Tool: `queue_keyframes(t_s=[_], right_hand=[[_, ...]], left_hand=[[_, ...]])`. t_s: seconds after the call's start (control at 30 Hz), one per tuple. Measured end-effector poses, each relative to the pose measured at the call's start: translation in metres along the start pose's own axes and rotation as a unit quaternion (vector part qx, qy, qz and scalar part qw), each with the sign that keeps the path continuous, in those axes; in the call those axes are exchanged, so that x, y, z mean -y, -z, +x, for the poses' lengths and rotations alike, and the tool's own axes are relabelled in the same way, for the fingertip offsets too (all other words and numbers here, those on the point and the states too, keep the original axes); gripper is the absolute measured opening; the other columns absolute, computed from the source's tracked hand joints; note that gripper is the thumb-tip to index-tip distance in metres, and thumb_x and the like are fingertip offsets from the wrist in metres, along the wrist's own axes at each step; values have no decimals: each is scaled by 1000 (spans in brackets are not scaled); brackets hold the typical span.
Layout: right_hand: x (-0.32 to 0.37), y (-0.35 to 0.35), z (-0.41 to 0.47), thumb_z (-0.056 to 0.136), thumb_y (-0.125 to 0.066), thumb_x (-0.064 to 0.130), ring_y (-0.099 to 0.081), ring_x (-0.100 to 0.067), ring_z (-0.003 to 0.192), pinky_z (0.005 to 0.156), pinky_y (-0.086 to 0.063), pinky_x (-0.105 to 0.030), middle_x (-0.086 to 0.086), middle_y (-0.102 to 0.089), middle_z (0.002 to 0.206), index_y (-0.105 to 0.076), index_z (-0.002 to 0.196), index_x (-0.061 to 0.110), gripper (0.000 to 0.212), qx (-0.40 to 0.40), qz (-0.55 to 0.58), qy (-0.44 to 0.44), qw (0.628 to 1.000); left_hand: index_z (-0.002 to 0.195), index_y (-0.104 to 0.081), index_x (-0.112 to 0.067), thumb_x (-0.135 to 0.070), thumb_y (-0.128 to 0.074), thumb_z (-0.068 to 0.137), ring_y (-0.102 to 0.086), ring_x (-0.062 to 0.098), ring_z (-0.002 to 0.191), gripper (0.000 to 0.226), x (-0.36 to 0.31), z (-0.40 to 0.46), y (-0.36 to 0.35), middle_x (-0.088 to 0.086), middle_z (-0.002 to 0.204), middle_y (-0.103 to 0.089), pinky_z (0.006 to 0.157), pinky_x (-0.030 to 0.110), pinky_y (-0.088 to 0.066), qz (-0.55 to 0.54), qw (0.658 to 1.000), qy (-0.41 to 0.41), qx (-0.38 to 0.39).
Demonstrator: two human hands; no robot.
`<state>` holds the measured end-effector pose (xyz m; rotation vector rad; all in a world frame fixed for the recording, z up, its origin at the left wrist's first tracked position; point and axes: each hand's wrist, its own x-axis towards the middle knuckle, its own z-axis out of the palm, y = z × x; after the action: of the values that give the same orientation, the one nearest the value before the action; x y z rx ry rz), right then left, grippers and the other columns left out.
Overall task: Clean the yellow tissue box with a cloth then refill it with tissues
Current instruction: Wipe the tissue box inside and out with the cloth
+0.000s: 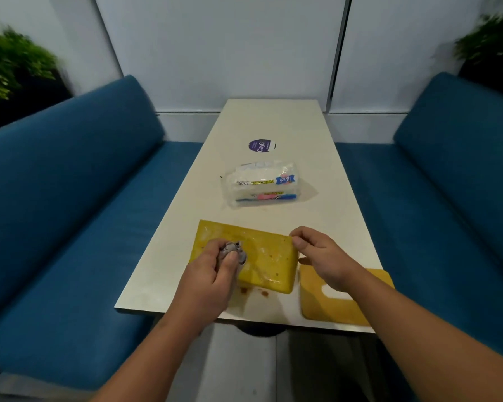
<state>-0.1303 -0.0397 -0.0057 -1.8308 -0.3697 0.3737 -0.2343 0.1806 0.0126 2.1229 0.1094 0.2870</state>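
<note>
Careful: your left hand (215,266) clutches the cloth (233,250), your right hand (321,256) only pinches the box (269,261) corner, so hard scrubbing could skid it across the worktop (273,126).

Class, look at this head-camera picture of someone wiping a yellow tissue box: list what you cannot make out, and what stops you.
1. Head view: most of the cloth, hidden inside the left hand.
2. Head view: part of the slotted yellow piece, covered by the right hand and its forearm.
3. Head view: small print on the tissue pack, too small.
4. Head view: the plants at both top corners, blurred and cut off by the edges.
</note>
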Motion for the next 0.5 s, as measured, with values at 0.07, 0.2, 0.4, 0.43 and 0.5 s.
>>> queue_keyframes(t_s=[0.07,0.2,0.4,0.43,0.5], right_hand=[[-3,3,4,102,-42,22,-50,-21,94,91,-46,-42,-4,-56,95,-59,99,13,20,11,15,-11,1000],[-15,5,8,102,-40,21,-55,-23,99,98,-46,-47,-1,-59,95,-61,96,17,22,3,40,-23,999],[-21,5,10,102,-42,19,-57,-23,94,96,-48,-47,-6,-64,94,-65,99,17,23,-2,59,-6,998],[-21,4,11,102,-43,20,-59,-24,97,96,-49,-45,-8,-65,99,-65,103,16,23,-1,66,-4,998],[-20,2,12,102,-44,23,-61,-19,106,93,-52,-31,-3,-68,110,-64,113,21,24,0,82,-2,997]], left_hand=[[98,-53,-36,-50,-41,88,-54,8,56,21,-3,4,2,-14,63,-60,58,34,-49,-13,1000,6,0],[99,-55,-34,-40,-51,90,-56,4,61,11,-16,16,-1,-20,69,-61,60,31,-48,10,1000,-19,8],[124,-54,-30,-39,-51,95,-55,13,97,31,-49,43,-26,-10,113,-56,81,33,-49,219,966,-121,64],[125,-54,-30,-41,-49,95,-56,15,96,32,-54,47,-33,-10,115,-54,79,34,-50,242,957,-141,73],[126,-54,-29,-43,-46,96,-57,17,92,33,-61,56,-46,-9,119,-47,72,33,-51,290,938,-164,94]])
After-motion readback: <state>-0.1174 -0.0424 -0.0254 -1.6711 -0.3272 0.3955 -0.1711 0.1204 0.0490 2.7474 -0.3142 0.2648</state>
